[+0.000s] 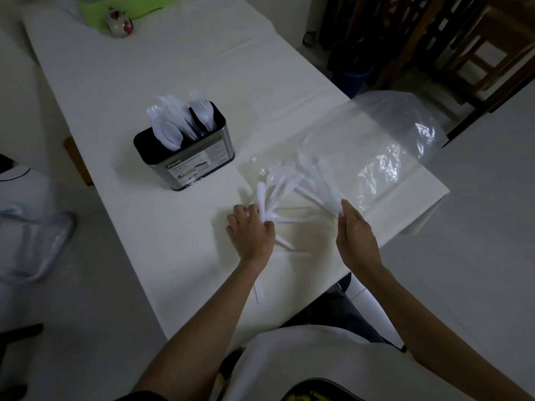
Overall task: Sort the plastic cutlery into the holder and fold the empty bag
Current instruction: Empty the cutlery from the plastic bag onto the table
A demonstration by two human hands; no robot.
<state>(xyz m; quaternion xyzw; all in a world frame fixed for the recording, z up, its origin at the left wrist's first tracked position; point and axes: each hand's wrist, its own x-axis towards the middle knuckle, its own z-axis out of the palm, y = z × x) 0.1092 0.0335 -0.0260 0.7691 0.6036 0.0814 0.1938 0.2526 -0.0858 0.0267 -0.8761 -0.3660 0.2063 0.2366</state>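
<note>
I'm gathering cutlery (278, 183): left hand (252, 231) fingers clamping a bunch, right hand (356, 235) fingers straight against the bag (390, 134). Next, probably the holder (202, 166) at eleven o'clock.

dim light. long white table (173, 68) across the centre; pale floor (492, 270) at lower right; dark wooden chairs (503, 15) and blue bin (351, 79) upper right.

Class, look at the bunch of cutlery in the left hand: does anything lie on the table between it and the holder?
Nothing visible does. Only bare tablecloth lies between the left hand, gripping the white cutlery, and the holder. The clear bag lies to the right, outside that path.
</note>
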